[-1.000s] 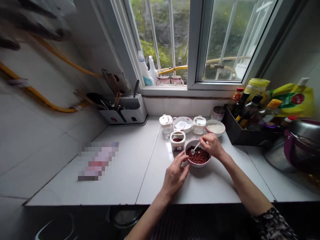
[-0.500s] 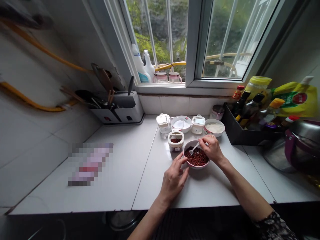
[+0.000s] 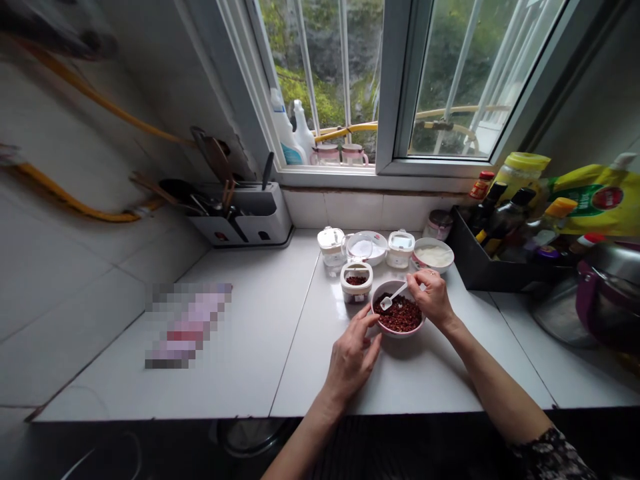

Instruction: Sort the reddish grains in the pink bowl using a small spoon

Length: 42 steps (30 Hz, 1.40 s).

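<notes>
My right hand (image 3: 429, 295) pinches the handle of a small white spoon (image 3: 387, 303). The spoon's scoop is over a white bowl (image 3: 399, 333) with a pinkish rim, filled with dark red bits that look like Sichuan peppercorns (image 3: 404, 318). Against the left side of that bowl rest the curved fingers of my left hand (image 3: 355, 347), steadying it. Just behind my left fingertips stands a clear seasoning jar (image 3: 356, 292) with its white lid up and the same red bits inside. Whether the spoon carries anything is too small to tell.
Behind are two white-lidded seasoning jars (image 3: 332, 245) (image 3: 401, 248), a bowl of white powder (image 3: 367, 248) and a bowl of white grains (image 3: 433, 256). A black box of bottles (image 3: 493, 275) and a steel pot (image 3: 557, 313) stand right; a utensil holder (image 3: 240, 223) and a blurred packet (image 3: 193, 327) are left.
The whole view has shifted slightly, moving things a little to the right in the picture. The spoon's scoop now faces up more plainly above the red bits. Both hands keep their places at the bowl.
</notes>
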Each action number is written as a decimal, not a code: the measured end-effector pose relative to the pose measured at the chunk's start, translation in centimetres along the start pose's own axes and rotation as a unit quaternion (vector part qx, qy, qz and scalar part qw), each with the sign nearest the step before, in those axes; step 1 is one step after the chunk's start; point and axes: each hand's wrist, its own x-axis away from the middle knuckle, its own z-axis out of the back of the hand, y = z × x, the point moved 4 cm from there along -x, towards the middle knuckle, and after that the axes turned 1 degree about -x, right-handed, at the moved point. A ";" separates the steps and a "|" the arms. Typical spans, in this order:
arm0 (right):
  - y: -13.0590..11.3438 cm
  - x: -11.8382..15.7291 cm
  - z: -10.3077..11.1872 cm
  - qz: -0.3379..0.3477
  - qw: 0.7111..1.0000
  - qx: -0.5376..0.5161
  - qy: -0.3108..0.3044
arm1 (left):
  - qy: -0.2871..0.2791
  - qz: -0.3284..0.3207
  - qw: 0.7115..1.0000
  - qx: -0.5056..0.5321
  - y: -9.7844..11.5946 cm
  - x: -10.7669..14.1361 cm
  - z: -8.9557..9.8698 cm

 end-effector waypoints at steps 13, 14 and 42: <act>-0.1 0.3 -0.7 0.013 1.000 0.014 -0.014 | 0.001 0.001 1.000 -0.015 -0.1 0.0 -0.1; -0.2 0.3 -0.8 0.018 1.000 0.013 -0.023 | 0.002 0.001 1.000 -0.012 -0.1 0.0 -0.1; -0.4 0.8 -0.3 -0.011 1.000 -0.013 -0.019 | 0.001 0.013 1.000 -0.015 0.1 0.2 0.1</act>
